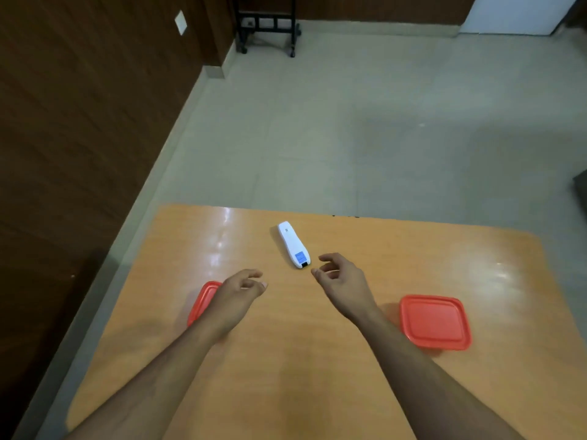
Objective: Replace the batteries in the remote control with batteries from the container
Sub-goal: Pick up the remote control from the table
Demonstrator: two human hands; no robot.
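Note:
A white remote control point(293, 244) lies back side up on the orange wooden table point(317, 376), with a blue label near its close end. My right hand point(341, 279) hovers just right of that end, fingers loosely curled and apart, holding nothing. My left hand point(236, 293) hangs lower left of the remote, also empty with curled fingers. A container with a red lid point(434, 322) sits shut at the right. A second red-lidded container point(203, 301) sits at the left, partly hidden behind my left hand. No batteries are visible.
The table's far edge runs just beyond the remote, with pale tiled floor point(349, 138) behind it. A dark wooden wall point(79, 122) stands on the left. A black wheeled stand point(266, 27) is at the far end of the room.

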